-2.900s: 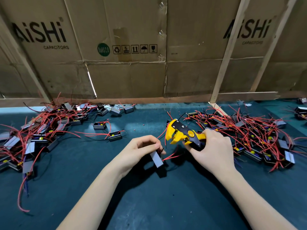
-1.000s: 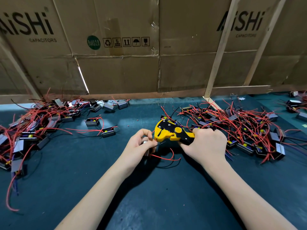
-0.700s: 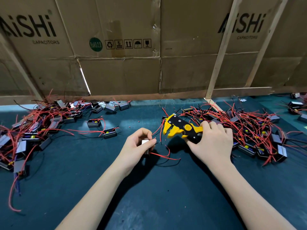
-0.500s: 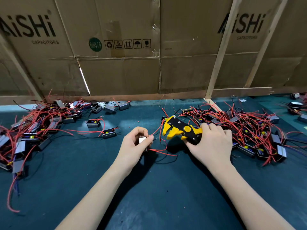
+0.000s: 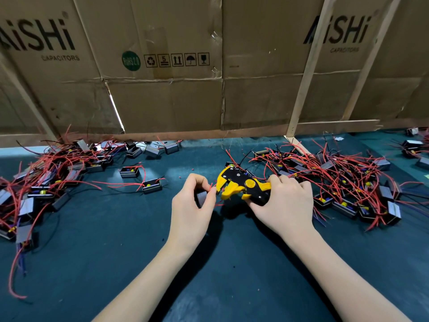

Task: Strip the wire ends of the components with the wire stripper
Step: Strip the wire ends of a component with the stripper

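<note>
Left hand [image 5: 190, 205] pinches component [image 5: 201, 198] — right hand [image 5: 284, 205] grips stripper [image 5: 241, 185].

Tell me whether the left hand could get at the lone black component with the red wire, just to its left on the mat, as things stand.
Probably not yet: the path over the mat to that lone component looks free, but the left hand already grips a component at the wire stripper.
</note>
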`<state>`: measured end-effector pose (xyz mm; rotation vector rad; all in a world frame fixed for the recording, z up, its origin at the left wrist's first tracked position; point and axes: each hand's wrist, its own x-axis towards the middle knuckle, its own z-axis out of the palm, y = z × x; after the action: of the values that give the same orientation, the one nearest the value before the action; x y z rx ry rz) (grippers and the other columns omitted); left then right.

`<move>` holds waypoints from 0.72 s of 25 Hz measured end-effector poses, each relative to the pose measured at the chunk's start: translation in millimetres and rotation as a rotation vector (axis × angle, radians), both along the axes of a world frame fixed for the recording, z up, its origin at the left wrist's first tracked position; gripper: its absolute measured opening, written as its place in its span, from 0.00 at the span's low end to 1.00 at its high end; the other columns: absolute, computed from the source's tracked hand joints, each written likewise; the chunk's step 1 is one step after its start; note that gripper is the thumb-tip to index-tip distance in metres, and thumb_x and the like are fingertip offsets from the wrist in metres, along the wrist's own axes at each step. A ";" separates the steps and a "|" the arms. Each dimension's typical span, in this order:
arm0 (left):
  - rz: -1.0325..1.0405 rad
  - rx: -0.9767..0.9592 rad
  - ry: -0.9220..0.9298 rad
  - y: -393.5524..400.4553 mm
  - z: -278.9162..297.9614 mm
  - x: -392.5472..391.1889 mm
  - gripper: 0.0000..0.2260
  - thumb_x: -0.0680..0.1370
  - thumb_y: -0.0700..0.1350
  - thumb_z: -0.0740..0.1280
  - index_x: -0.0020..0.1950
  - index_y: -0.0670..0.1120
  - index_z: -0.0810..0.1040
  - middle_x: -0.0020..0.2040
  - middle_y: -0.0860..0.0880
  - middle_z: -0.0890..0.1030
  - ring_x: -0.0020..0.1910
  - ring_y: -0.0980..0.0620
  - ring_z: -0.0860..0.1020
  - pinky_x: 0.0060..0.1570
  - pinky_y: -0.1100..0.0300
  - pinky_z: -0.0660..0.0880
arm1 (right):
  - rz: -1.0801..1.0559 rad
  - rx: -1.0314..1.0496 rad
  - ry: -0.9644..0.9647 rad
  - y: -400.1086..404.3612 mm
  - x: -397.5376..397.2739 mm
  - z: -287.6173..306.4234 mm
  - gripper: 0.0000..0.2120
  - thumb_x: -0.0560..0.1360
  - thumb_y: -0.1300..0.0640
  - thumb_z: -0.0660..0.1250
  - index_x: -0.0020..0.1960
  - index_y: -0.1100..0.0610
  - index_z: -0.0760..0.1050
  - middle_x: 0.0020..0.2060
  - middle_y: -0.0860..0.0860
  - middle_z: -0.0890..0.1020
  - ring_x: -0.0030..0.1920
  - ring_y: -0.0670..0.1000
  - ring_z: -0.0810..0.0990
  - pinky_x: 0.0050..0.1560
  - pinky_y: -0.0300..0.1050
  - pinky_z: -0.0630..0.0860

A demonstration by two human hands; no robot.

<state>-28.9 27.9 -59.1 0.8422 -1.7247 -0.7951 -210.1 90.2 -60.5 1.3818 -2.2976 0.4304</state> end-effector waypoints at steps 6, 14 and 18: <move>0.057 -0.260 -0.089 2.1 1.2 -0.2 0.09 0.76 0.35 0.68 0.43 0.45 0.70 0.39 0.57 0.73 0.39 0.54 0.71 0.41 0.68 0.68 | -0.024 0.062 -0.042 -0.2 1.5 3.6 0.28 0.67 0.26 0.57 0.41 0.51 0.68 0.40 0.47 0.80 0.46 0.53 0.80 0.47 0.50 0.62; 0.050 -0.369 -0.105 0.3 -3.4 -1.4 0.07 0.76 0.38 0.66 0.45 0.46 0.69 0.41 0.56 0.71 0.40 0.56 0.70 0.43 0.74 0.66 | -0.077 0.069 -0.039 0.1 0.6 6.2 0.28 0.66 0.25 0.59 0.34 0.51 0.69 0.34 0.48 0.78 0.41 0.54 0.81 0.36 0.44 0.61; -0.034 -0.249 -0.218 -5.8 0.4 5.4 0.10 0.76 0.50 0.69 0.51 0.50 0.71 0.45 0.56 0.75 0.45 0.55 0.73 0.46 0.63 0.70 | -0.012 -0.061 0.050 1.5 -7.7 4.3 0.25 0.63 0.34 0.72 0.41 0.57 0.76 0.37 0.55 0.80 0.42 0.59 0.79 0.43 0.50 0.66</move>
<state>-23.5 22.1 -58.7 0.7519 -1.9870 -0.5100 -217.8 91.7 -56.2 1.3340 -2.2331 0.4535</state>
